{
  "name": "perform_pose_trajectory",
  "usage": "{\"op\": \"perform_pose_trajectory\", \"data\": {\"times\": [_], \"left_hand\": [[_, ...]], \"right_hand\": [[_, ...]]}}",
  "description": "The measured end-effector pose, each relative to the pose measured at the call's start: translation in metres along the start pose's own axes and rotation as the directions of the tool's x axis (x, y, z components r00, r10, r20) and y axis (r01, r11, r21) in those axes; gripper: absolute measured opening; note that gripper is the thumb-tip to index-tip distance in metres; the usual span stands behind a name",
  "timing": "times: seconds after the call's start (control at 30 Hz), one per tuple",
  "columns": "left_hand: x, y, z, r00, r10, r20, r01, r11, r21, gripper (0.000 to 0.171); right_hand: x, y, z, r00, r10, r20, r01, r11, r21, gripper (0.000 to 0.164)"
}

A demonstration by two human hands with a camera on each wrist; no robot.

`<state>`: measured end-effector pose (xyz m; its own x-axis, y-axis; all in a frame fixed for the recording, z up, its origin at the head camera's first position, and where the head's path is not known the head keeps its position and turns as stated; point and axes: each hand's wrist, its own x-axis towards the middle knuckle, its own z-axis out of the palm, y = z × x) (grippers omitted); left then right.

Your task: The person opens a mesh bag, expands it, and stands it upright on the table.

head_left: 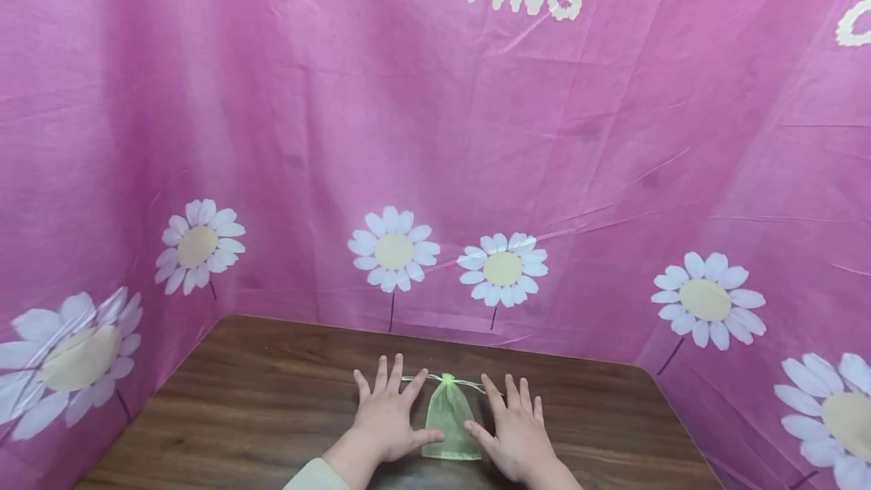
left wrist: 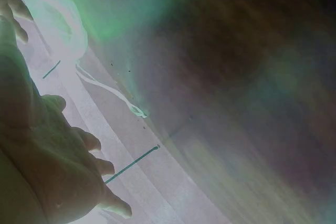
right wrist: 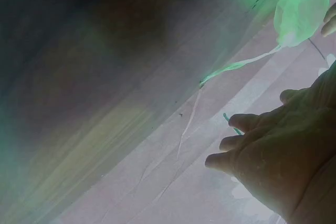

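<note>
A small light-green sheer drawstring pouch [head_left: 449, 418] lies on the wooden table, its neck gathered and its pale cords stretched out to both sides. My left hand [head_left: 389, 414] is spread flat to the left of it, with the thumb over the pouch's lower left edge. On the other side my right hand [head_left: 520, 429] is spread too, its thumb overlapping the pouch's right edge. Both wrist views show straight, parted fingers; the pouch appears at top left in the left wrist view [left wrist: 55, 19] and at top right in the right wrist view [right wrist: 299, 11].
The dark wood-grain table [head_left: 272, 369] has rounded far corners. Behind it and along both sides hangs a pink cloth [head_left: 327, 134] printed with white daisies and pale lettering. The cloth meets the table's back edge.
</note>
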<state>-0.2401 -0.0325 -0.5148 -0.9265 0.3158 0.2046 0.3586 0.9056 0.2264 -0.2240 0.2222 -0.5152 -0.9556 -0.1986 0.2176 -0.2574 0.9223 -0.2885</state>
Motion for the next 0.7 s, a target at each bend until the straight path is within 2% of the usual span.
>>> {"op": "perform_pose_trajectory", "data": {"times": [0.13, 0.3, 0.37, 0.57, 0.7], "left_hand": [[0.003, -0.004, 0.004, 0.999, 0.019, -0.03, -0.018, 0.999, 0.031, 0.107], [0.013, -0.01, 0.0, 0.997, 0.015, -0.071, -0.006, 0.992, 0.125, 0.111], [0.016, -0.012, -0.004, 0.998, 0.003, -0.065, 0.006, 0.99, 0.141, 0.111], [0.021, -0.008, -0.018, 0.999, -0.011, -0.051, 0.015, 0.995, 0.095, 0.108], [0.024, -0.006, -0.022, 0.999, -0.022, -0.046, 0.025, 0.997, 0.07, 0.107]], "right_hand": [[0.002, 0.001, 0.0, 0.996, -0.059, -0.068, 0.056, 0.997, -0.045, 0.086], [0.006, 0.005, -0.003, 0.975, -0.144, -0.17, 0.121, 0.983, -0.139, 0.091], [0.008, 0.006, -0.004, 0.973, -0.153, -0.174, 0.127, 0.98, -0.151, 0.091], [0.014, 0.007, -0.009, 0.974, -0.156, -0.167, 0.133, 0.981, -0.139, 0.091], [0.023, 0.004, -0.013, 0.972, -0.165, -0.165, 0.146, 0.982, -0.123, 0.092]]}}
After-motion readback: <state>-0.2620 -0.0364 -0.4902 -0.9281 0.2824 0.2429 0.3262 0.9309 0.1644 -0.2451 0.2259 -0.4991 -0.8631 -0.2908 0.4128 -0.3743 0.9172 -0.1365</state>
